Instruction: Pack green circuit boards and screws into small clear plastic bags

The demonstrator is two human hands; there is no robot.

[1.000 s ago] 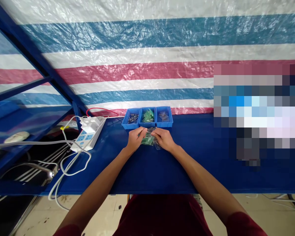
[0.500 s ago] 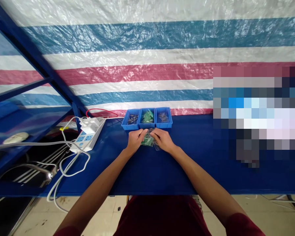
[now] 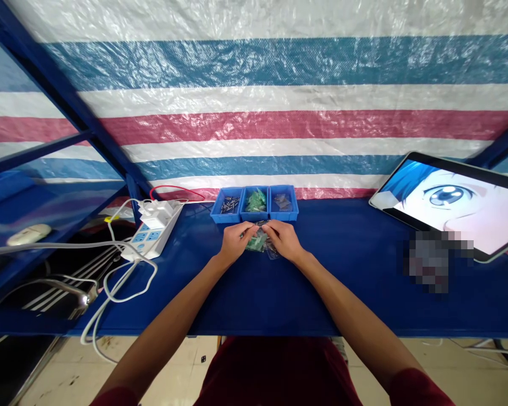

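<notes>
My left hand (image 3: 236,239) is closed in a pinch on the top edge of a small clear plastic bag (image 3: 257,241) that looks partly green. My right hand (image 3: 283,238) pinches the same edge from the other side, fingertips close to those of the left. By the right fingers lies more clear plastic with dark bits (image 3: 272,251); whether it is a separate bag I cannot tell. Just beyond my hands three blue bins stand in a row: the left bin (image 3: 214,216) has metal screw-like pieces, the middle bin (image 3: 254,216) green packets, the right bin (image 3: 284,216) clear packets.
A white power strip (image 3: 163,237) with plugged-in adapters and looped white cables (image 3: 105,287) lies on the left of the blue table (image 3: 254,304). At the right a tablet-like screen (image 3: 452,197) leans, with a blurred-out patch before it. A striped tarp (image 3: 254,124) hangs behind.
My hands stay in nearly the same place, still pinching the bag, with a slight shift of the fingers. The screen on the right, blurred out before, now shows.
</notes>
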